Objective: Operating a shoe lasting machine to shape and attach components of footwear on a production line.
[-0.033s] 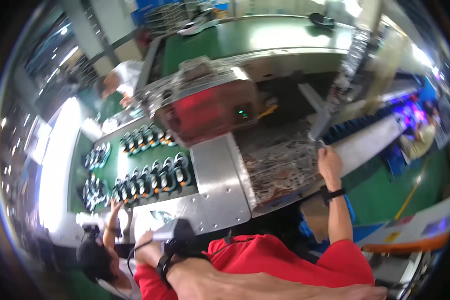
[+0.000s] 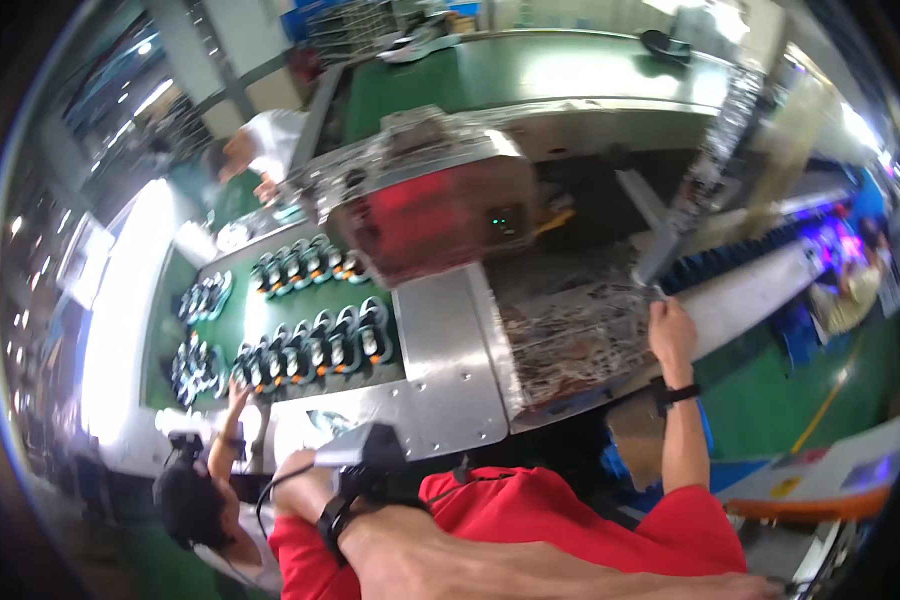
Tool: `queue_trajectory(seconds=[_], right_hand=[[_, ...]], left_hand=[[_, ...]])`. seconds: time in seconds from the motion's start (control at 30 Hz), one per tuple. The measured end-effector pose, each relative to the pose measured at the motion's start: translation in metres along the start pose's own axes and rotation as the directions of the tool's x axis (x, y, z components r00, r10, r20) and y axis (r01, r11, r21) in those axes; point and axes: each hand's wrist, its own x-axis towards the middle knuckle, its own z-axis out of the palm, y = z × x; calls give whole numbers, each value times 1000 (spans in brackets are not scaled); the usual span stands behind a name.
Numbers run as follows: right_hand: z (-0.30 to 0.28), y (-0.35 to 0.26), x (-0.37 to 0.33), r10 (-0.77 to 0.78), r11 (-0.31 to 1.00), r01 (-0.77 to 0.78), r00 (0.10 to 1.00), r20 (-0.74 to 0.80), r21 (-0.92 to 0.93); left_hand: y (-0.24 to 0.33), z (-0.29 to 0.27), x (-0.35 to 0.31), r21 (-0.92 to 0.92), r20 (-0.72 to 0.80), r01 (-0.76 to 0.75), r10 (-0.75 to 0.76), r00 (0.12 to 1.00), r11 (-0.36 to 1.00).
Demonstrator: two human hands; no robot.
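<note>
My right hand (image 2: 674, 328) has its fingers curled at the edge of the foil-covered machine bed (image 2: 570, 345), beside the lower end of a slanted grey metal post (image 2: 660, 258). Whatever lies inside those fingers is hidden. Close to the camera, my left hand (image 2: 530, 560) stretches across the lower edge with its back showing. Its fingers point right and are partly cut off; nothing is seen in them. A grey and black device (image 2: 368, 450) sits at its wrist, next to a black band (image 2: 334, 522).
Several dark sports shoes (image 2: 315, 345) stand in rows on a green surface at left. A co-worker (image 2: 195, 510) reaches toward them; another person (image 2: 270, 140) is beyond. A boxy machine (image 2: 430, 210) stands in the middle, a metal plate (image 2: 450, 340) before it. A cardboard box (image 2: 638, 430) is below right.
The whole scene has shifted slightly to the right in the picture. Both my hands keep about the same places and poses.
</note>
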Motion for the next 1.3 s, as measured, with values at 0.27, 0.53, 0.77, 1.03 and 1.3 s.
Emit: queue_trajectory(seconds=[0.27, 0.53, 0.77, 1.03, 1.3], right_hand=[[20, 12, 12, -22, 999, 22, 1000, -16, 39], [6, -4, 6, -60, 995, 63, 997, -39, 79], [-8, -5, 6, 21, 999, -21, 1000, 2, 47], [-11, -16, 0, 86, 991, -80, 995, -50, 110], [-15, -18, 16, 65, 986, -69, 997, 30, 149]], left_hand=[[51, -52, 24, -26, 305, 261, -241, 921, 965], [154, -103, 84, 594, 346, 450, -717, 605, 667], [174, -236, 184, 848, -203, -40, -393, 897, -529], [236, -475, 350, 387, -396, -33, -198, 897, -921], [229, -622, 392, 422, -435, 81, -123, 892, -903]])
